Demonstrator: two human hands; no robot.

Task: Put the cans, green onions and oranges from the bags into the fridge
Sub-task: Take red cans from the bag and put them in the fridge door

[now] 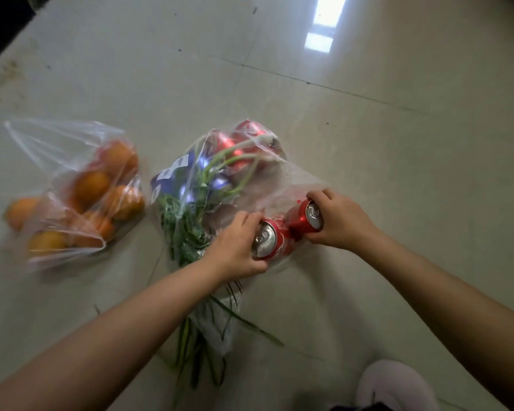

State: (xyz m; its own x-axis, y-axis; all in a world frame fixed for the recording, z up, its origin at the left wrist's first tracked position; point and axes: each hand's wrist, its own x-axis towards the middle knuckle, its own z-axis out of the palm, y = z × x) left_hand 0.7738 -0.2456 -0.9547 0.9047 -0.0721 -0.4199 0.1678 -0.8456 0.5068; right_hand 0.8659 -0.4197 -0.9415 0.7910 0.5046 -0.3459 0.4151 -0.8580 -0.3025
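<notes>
Gleaming red cans (279,229) in hands (238,247)

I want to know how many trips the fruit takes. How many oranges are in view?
6 that I can make out, all in the clear bag on the floor: oranges piled together, one at its left edge. More may be hidden.

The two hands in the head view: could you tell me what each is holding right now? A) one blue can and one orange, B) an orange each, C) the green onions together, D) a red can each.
D: the left hand grips a red can and the right hand grips another red can, both at the mouth of the clear bag, while the oranges stay in their own bag.
</notes>
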